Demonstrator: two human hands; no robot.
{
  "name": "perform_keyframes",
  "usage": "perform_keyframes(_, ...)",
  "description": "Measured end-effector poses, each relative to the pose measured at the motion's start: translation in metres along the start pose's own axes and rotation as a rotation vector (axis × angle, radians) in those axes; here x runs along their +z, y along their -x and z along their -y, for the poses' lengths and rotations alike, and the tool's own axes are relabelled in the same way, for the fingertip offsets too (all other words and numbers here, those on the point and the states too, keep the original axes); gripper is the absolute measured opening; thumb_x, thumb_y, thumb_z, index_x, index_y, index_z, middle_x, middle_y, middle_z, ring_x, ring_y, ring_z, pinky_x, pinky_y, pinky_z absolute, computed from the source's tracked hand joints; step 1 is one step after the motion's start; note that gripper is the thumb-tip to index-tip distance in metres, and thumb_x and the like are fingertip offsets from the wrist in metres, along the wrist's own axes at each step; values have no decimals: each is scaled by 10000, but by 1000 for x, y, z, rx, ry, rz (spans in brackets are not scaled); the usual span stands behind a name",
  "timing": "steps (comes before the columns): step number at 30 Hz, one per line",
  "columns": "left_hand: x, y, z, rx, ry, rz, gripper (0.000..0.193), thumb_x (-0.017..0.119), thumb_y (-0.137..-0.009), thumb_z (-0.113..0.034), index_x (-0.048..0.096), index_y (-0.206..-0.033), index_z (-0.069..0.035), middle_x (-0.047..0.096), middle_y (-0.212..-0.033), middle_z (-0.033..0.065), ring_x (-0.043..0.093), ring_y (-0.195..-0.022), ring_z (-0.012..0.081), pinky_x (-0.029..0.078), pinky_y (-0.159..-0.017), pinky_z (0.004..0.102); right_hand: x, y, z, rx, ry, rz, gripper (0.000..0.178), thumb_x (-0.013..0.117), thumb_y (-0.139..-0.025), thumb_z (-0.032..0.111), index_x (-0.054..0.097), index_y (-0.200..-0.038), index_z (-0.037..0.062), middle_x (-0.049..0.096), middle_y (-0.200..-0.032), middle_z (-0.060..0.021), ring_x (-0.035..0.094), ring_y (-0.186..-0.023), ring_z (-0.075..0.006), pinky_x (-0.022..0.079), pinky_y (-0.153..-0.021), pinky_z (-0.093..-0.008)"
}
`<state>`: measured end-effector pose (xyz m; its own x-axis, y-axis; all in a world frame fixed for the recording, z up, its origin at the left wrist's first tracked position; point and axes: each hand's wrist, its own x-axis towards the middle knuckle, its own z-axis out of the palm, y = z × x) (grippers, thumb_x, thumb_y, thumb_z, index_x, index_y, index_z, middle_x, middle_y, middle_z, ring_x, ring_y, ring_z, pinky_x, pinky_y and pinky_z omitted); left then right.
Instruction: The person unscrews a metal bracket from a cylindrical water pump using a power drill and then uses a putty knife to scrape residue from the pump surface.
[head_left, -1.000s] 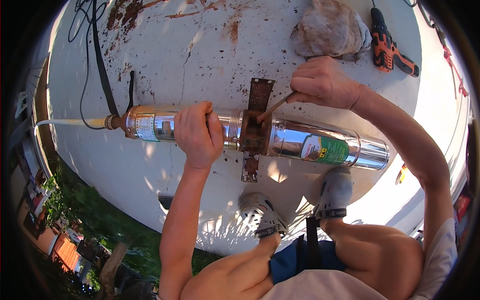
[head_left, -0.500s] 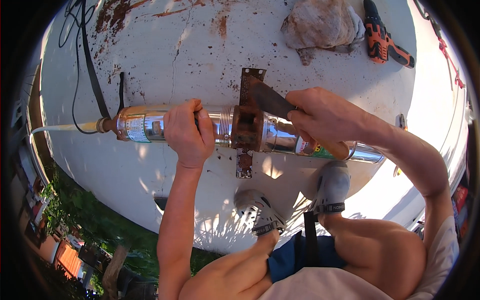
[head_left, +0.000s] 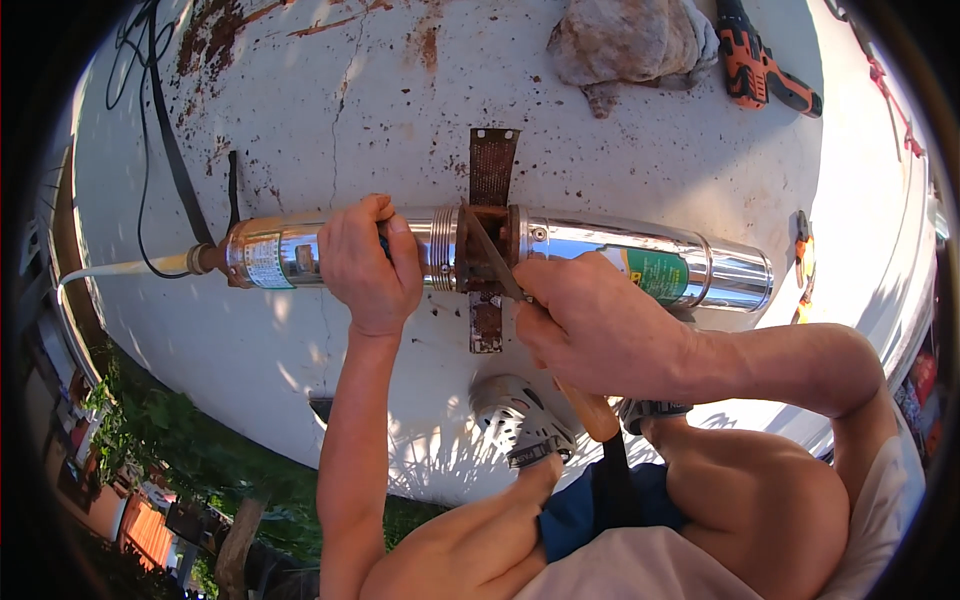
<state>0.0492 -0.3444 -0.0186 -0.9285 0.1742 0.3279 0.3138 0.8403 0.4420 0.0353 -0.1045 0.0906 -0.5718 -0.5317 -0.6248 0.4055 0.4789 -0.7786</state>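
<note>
A shiny metal cylindrical submersible pump [head_left: 620,240] lies crosswise before me, with a rusty, open middle section [head_left: 487,235]. My left hand [head_left: 370,265] is closed over the cylinder left of that section, its fingers curled around the top. In my right hand [head_left: 605,325] is a knife [head_left: 493,255] with a dark blade and a wooden handle. Its blade, seen nearly edge-on, lies slanted across the rusty opening; the handle sticks out below my fist toward me. Under the middle section runs a perforated metal strip [head_left: 493,165], brown and rusted, showing on both sides.
An orange and black cordless drill [head_left: 745,65] lies at the far right, beside a dirty cloth bundle [head_left: 635,45]. Orange-handled pliers [head_left: 803,265] rest right of the pump. A pale hose [head_left: 130,262] and black cable [head_left: 170,120] are at left. Rust crumbs dot the concrete.
My right hand has swung left and toward me, bringing the knife blade from beyond the pump onto the rusty section. The left hand keeps its grip on the cylinder.
</note>
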Motion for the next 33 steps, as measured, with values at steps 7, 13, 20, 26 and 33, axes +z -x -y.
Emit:
perform_keyframes(7, 1, -3, -1, 3, -10, 11, 162, 582, -951, -121, 637, -1061, -16, 653, -870, 95, 618, -789, 287, 459, -786, 419, 15, -8, 9, -28, -72, -146, 263, 581, -888, 59, 606, -706, -129, 603, -630, -333, 679, -651, -482, 574, -630, -492)
perform_keyframes(13, 0, -6, -2, 7, -17, 35, 175, 581, -946, -118, 642, -1070, -11, 650, -865, 98, 617, -785, 290, 461, -782, 413, -7, -33, 17, 173, -78, -25, 299, 588, -924, 146, 604, -751, -97, 628, -671, -267, 683, -694, -423, 549, -671, -463)
perform_keyframes(20, 0, -2, 1, -14, 12, -6, 183, 608, -920, -126, 651, -1060, -15, 648, -861, 95, 613, -774, 289, 467, -776, 417, -39, -14, 14, 190, 35, -174, 288, 548, -965, 145, 667, -842, -87, 683, -690, -178, 684, -616, -213, 549, -585, -349)
perform_keyframes(26, -2, -3, -2, -34, 34, 6, 190, 646, -890, -119, 650, -1051, -18, 647, -870, 98, 614, -790, 297, 477, -802, 418, -89, 20, -1, -6, -212, -193, 259, 570, -1074, 224, 618, -1025, -25, 636, -713, -27, 608, -622, -82, 504, -568, -267)
perform_keyframes(33, -3, -7, -4, -49, -17, -27, 192, 668, -870, -130, 645, -1028, -24, 659, -887, 105, 624, -806, 299, 479, -800, 417, -104, 43, -49, 161, -107, -94, 684, 597, -963, 28, 332, -1592, 70, 714, -879, -104, 660, -692, -130, 550, -657, -309)
